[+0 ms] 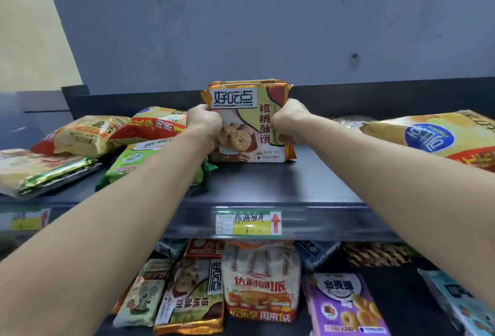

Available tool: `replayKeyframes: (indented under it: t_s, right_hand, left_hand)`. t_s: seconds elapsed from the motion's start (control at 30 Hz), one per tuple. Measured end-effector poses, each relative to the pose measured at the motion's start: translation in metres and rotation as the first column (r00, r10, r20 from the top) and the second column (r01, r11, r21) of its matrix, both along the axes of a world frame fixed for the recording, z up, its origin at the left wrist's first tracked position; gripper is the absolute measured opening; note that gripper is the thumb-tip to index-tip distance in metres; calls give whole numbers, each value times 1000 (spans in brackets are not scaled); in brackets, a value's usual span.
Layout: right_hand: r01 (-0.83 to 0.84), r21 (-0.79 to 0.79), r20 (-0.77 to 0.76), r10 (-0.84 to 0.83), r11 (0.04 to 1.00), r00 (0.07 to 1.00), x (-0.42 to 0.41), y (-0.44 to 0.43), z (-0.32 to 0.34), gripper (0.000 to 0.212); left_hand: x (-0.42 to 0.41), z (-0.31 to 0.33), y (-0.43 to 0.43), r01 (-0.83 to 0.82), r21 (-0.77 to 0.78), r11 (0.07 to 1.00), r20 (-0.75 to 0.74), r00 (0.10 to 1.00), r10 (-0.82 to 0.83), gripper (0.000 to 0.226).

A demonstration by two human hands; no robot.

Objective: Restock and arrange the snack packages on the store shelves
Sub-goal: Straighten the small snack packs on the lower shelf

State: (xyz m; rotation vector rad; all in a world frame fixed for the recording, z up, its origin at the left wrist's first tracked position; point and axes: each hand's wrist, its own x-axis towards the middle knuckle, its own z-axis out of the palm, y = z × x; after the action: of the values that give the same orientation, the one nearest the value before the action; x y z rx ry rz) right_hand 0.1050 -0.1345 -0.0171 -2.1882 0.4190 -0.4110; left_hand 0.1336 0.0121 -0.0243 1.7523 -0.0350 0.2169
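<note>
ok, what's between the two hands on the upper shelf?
Head view: an upright bunch of walnut-cookie packs, standing on the shelf, gripped by left hand and right hand.

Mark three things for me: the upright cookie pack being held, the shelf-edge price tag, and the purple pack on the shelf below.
upright cookie pack (233, 98): head view, on the white logo panel at its top.
price tag (250, 226): head view, on its yellow middle strip.
purple pack (345, 306): head view, on its front face.

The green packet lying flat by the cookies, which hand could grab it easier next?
Probably the left hand. The green packet lies just on its side of the upright cookie packs, while the right hand grips their far edge, with the packs standing between it and the packet.
</note>
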Motion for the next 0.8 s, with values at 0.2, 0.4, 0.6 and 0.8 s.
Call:
replayKeyframes:
  t_s: [0.2, 0.4, 0.6, 0.8]
  right_hand:
    - [17, 65, 31, -19, 998, 999, 16, 4, -4, 17]
    - [39, -2, 38, -39, 999, 998, 4, 8, -5, 46]
    - [2, -139, 131, 17, 990, 991, -47, 17, 0, 39]
    - [-96, -286, 208, 160, 953, 965, -137, 35, -15, 41]
  left_hand:
    - [19, -3, 0, 17, -14, 1000, -3, 1000, -17, 43]
    - [12, -1, 9, 152, 38, 988, -38, 988, -151, 53]
    - [-28, 11, 22, 222, 28, 975, -25, 975, -221, 40]
    - [-84, 6, 23, 193, 87, 977, 150, 967, -205, 35]
